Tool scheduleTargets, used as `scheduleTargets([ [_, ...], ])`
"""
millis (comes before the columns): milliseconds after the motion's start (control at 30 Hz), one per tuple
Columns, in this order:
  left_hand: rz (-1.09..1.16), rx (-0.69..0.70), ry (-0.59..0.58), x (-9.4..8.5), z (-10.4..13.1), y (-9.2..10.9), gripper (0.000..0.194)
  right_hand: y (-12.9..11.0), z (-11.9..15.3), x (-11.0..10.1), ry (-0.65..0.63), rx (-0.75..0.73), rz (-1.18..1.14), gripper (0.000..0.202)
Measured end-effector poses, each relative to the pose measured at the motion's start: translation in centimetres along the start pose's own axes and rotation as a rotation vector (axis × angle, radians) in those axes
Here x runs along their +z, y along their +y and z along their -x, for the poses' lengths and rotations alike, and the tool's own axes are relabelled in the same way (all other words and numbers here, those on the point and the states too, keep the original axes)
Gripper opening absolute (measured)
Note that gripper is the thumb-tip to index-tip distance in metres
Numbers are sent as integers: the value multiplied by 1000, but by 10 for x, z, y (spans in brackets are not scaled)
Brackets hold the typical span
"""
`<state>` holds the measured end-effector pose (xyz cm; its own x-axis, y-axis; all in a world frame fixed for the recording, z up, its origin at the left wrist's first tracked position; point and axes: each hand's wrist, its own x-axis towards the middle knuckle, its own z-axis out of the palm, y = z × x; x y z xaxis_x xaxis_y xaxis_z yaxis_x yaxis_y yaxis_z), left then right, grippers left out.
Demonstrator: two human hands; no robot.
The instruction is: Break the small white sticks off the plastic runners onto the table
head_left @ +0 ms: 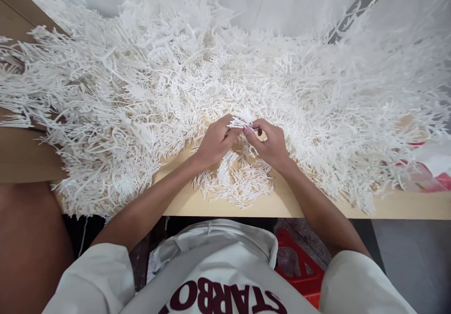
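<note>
White heap: a broad mass of thin, branched sprigs [158,79] is covering most of the view's width; the pieces are interlocking, so a lifted sprig is probably going to be dragging its neighbours.
Tan worktop [416,206]: it is carrying the heap and is showing bare along its near edge; no marking is appearing on it.
Pale shirt [218,250]: it is bearing the only readable writing, dark capitals spelling STARBO, upside down in this view; a further letter is being cut off at the lower edge, so the full word is remaining unconfirmed.
Clear and pink bag [416,176]: it is lying at the right end of the worktop, beside the heap; any print is being too small to read.
Small pile [243,189]: short white pieces are lying loose between the forearms, just nearer than the hands.
Left hand [215,140]: its fingers are gripping the bunch from the stem side, some contact being hidden.
Right hand [271,142]: its thumb and fingers are pinching the bunch from the other side.
White bunch [243,119]: it is sitting between both hands, above the worktop; judging by its looks, it is weighing very little and feeling springy rather than limp, possibly a little slippery.
Thin stems [237,123]: they are fanning towards the left hand; they are looking the likeliest part to be bending or snapping, so the gathered middle is offering the safest hold.
</note>
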<state>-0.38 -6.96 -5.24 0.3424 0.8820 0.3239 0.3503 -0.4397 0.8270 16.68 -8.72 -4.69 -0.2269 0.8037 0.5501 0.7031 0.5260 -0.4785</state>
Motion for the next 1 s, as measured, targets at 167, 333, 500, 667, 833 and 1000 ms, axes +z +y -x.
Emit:
scheduleTargets([
  [167, -13, 36, 67, 9, 3, -2, 31, -5, 2, 1, 0, -149, 38, 15],
  [333, 145, -108, 99, 21, 10, 9, 38, -3, 0, -5, -3, -264, 37, 15],
  [500, 274, -284, 119, 23, 9, 17, 37, -9, -1, -9, -43, -248, 4, 15],
  [667, 409, -358, 478, -3, -11, -1, 35, -24, 9, -4, -218, -406, -203, 11],
  [833, 431, -222, 265, -11, -12, 4, 30, -9, 7, -2, -25, -128, -140, 11],
  [1000, 484, -254, 103, -3, -3, 14, 22, 1, 1, -4, 34, 95, -108, 9],
])
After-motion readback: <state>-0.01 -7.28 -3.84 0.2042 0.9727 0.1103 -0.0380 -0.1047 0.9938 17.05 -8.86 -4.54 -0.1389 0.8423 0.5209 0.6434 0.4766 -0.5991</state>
